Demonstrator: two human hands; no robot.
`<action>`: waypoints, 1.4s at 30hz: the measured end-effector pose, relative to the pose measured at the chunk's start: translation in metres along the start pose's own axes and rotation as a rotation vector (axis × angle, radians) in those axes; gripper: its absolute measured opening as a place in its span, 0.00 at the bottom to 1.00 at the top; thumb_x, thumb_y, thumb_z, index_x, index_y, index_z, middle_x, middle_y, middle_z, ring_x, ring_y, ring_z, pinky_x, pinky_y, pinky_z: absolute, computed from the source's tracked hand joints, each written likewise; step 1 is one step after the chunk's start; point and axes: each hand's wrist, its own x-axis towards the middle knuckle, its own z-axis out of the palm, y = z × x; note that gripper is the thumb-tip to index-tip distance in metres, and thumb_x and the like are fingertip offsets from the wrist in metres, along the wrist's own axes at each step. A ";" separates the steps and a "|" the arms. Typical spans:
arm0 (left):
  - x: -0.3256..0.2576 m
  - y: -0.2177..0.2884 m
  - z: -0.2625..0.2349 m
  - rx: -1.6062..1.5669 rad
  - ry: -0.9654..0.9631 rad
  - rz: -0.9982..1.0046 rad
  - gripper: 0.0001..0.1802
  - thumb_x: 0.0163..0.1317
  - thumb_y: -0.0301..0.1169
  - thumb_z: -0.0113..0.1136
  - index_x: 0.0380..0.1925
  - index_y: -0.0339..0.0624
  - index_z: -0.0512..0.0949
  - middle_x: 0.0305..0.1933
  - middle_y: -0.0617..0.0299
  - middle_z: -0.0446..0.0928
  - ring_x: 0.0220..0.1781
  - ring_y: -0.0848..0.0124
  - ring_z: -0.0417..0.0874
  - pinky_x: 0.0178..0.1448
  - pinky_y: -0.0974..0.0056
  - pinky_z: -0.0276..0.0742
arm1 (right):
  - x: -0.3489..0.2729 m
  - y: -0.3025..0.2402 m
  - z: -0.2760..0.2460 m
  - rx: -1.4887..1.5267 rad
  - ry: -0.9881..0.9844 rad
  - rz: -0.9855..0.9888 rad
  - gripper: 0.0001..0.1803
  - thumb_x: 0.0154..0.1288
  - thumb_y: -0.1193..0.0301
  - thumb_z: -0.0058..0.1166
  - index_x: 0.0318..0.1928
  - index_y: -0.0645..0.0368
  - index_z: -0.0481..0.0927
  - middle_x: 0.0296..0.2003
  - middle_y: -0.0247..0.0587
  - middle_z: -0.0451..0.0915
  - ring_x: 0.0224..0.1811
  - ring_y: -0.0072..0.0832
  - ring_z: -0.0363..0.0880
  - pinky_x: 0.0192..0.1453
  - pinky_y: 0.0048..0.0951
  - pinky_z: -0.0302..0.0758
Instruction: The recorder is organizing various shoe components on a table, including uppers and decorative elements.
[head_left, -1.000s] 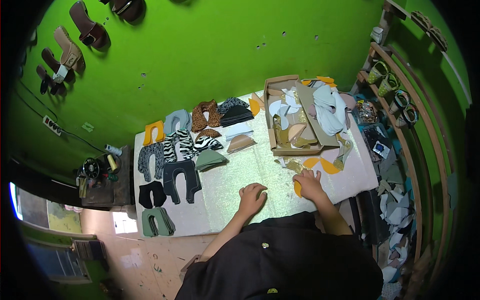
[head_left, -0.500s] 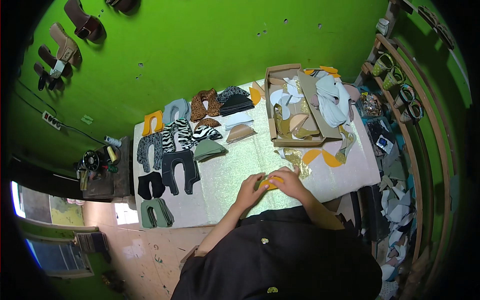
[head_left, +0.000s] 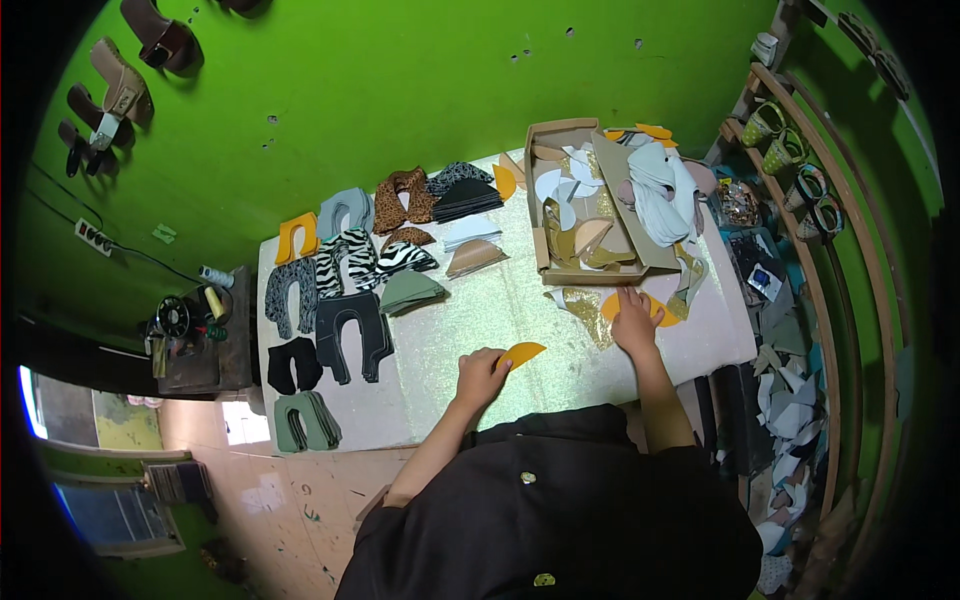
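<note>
My left hand [head_left: 481, 377] is closed on an orange half-moon piece [head_left: 524, 354], pinching its left end above the shiny table cover. Further right, my right hand [head_left: 634, 322] reaches over other orange pieces [head_left: 665, 309] lying in front of the cardboard box; its fingers are stretched out with the thumb apart, and it covers part of them. Gold glitter scraps [head_left: 583, 309] lie just left of that hand. A stack of green half-moon pieces [head_left: 412, 291] is on the table to the left of my left hand.
The open cardboard box [head_left: 585, 277] holds white, tan and gold scraps, with pale fabric [head_left: 660, 195] heaped on its right. Stacks of U-shaped pieces [head_left: 354, 338] stand at the table's left. A sewing machine [head_left: 175, 318] is beyond them; a wooden shoe rack [head_left: 797, 225] stands right.
My hands have parted: the left keeps the orange half-moon piece, while the right has let go of it and moved right and away to the orange pieces by the box.
</note>
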 end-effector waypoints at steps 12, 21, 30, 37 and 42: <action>-0.012 -0.010 0.010 0.172 0.136 0.061 0.22 0.55 0.39 0.59 0.50 0.47 0.73 0.55 0.56 0.68 0.61 0.60 0.64 0.63 0.50 0.49 | -0.007 -0.002 -0.046 0.037 0.398 -0.060 0.04 0.55 0.72 0.53 0.33 0.49 0.75 0.28 0.31 0.76 0.38 0.33 0.73 0.55 0.48 0.50; -0.021 -0.020 0.023 0.220 0.223 0.008 0.18 0.65 0.31 0.40 0.55 0.47 0.67 0.59 0.54 0.64 0.67 0.57 0.59 0.64 0.38 0.39 | -0.038 -0.082 -0.023 0.613 -0.280 -0.321 0.07 0.55 0.60 0.61 0.34 0.42 0.82 0.28 0.21 0.80 0.41 0.21 0.74 0.62 0.53 0.43; -0.027 -0.034 0.025 0.050 0.395 0.001 0.20 0.66 0.35 0.37 0.56 0.42 0.65 0.60 0.52 0.63 0.67 0.55 0.58 0.66 0.43 0.35 | -0.028 -0.108 0.027 0.264 -0.458 -0.553 0.07 0.58 0.64 0.55 0.36 0.46 0.83 0.30 0.30 0.78 0.44 0.30 0.72 0.59 0.56 0.46; -0.025 -0.018 0.017 0.216 0.250 0.076 0.27 0.55 0.47 0.56 0.53 0.47 0.69 0.58 0.53 0.64 0.66 0.56 0.59 0.63 0.41 0.40 | -0.025 -0.114 0.032 0.052 -0.398 -0.644 0.13 0.57 0.65 0.53 0.44 0.46 0.79 0.40 0.35 0.73 0.50 0.34 0.68 0.59 0.56 0.48; -0.025 -0.024 0.022 0.306 0.210 0.087 0.26 0.53 0.49 0.60 0.51 0.51 0.73 0.58 0.54 0.64 0.66 0.58 0.59 0.62 0.40 0.42 | -0.039 -0.119 0.030 0.035 -0.276 -0.658 0.20 0.52 0.65 0.57 0.48 0.50 0.76 0.40 0.35 0.73 0.50 0.32 0.68 0.59 0.54 0.50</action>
